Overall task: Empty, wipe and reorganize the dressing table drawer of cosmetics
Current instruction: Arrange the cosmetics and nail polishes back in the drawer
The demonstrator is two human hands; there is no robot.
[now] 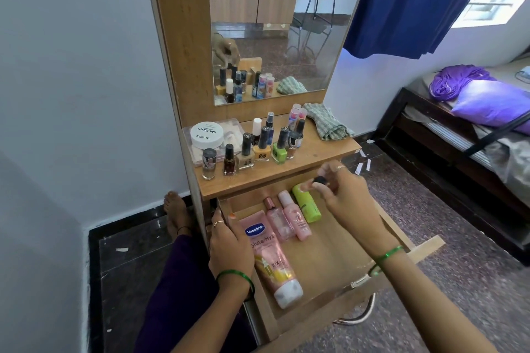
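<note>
Four items back in drawer [338,255], reorganizing stage, roughly half done by the look of it.
Vaseline tube [269,255], green bottle [308,206], two pink bottles [286,219] lying in drawer; nail polishes [252,146], cloth [327,122] on top above drawer. Left hand [229,243] flat, relaxed on drawer's left wall; right hand [344,195] pinching small dark-capped bottle [319,180] over drawer's back.

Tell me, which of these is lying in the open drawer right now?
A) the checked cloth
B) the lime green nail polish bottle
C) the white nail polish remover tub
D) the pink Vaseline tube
D: the pink Vaseline tube lies flat on the floor of the drawer, beside the left hand.
</note>
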